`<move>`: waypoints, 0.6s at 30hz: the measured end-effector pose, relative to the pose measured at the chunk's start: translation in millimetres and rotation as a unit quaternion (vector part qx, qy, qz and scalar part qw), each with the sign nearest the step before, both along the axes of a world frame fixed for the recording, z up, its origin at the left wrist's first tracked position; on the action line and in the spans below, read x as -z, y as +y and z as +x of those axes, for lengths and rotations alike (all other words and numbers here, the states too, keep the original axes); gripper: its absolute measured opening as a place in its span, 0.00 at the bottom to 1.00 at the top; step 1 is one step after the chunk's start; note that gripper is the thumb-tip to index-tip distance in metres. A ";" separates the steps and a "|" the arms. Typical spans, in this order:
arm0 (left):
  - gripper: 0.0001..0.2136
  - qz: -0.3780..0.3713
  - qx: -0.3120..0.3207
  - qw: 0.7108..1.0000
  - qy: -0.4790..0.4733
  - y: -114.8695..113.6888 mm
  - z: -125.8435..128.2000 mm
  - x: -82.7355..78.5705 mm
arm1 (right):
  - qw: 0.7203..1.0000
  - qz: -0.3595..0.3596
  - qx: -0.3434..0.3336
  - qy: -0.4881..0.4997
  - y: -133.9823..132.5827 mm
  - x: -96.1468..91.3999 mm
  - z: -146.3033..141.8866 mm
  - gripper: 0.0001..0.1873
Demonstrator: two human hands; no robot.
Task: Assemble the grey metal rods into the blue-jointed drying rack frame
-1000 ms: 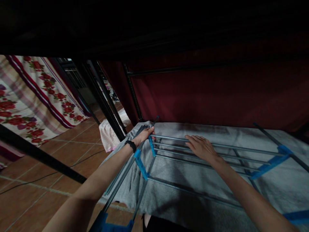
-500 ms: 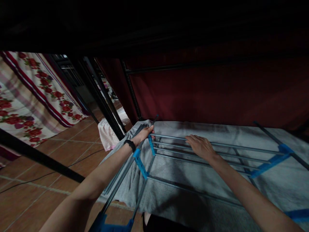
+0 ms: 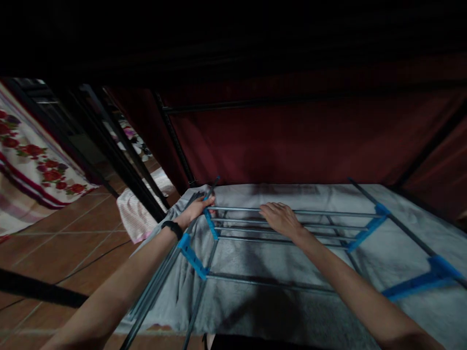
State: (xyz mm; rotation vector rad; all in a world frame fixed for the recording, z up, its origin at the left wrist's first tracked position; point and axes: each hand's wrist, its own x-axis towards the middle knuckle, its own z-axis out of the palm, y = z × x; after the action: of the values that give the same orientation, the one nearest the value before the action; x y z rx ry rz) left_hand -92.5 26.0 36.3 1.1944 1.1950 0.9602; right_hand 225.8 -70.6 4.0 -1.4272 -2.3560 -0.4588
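A rack frame of grey metal tubes [image 3: 339, 213] and blue plastic connectors [image 3: 192, 257] lies on a grey blanket [image 3: 241, 311]. My left hand [image 3: 197, 209] is closed around the side tube at the rack's far left corner, just beside a blue connector [image 3: 211, 224]. With its fingers bent over the far crossbar, my right hand [image 3: 280, 218] rests near the middle of the rack; its palm side is hidden. Several crossbars run side by side beneath that hand. At the right end, more blue connectors [image 3: 368, 227] join the crossbars to another side tube [image 3: 412, 236].
Loose metal tubes [image 3: 156, 277] lie in a bundle along the blanket's left edge. Black posts [image 3: 127, 160] rise at the left, and a dark surface hangs low overhead. Behind is a dark red curtain [image 3: 292, 141]. A pale cloth [image 3: 134, 214] hangs above the tiled floor [image 3: 80, 253].
The view has swung to the right, so the rack and both hands appear further left and more of the rack's right end shows. Both hands keep their places on the rack.
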 end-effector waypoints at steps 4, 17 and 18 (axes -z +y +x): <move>0.15 -0.058 -0.021 0.998 -0.015 6.8 -1.8 -2.0 | 1.000 0.015 -0.009 0.012 -2.2 -6.4 0.2 0.14; 0.29 -0.059 -0.011 0.997 0.052 35.3 -18.5 15.5 | 0.995 0.041 0.048 0.071 -20.4 20.0 46.5 0.19; 0.29 -0.058 -0.008 0.997 0.057 37.6 -20.0 16.5 | 0.996 0.039 0.048 0.070 -18.3 20.8 46.9 0.18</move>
State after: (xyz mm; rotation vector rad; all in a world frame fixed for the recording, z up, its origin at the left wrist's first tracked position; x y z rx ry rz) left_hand -112.5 63.5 19.8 1.1600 1.3351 0.8318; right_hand 272.7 -88.8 -16.8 -1.4912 -2.1434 -0.4554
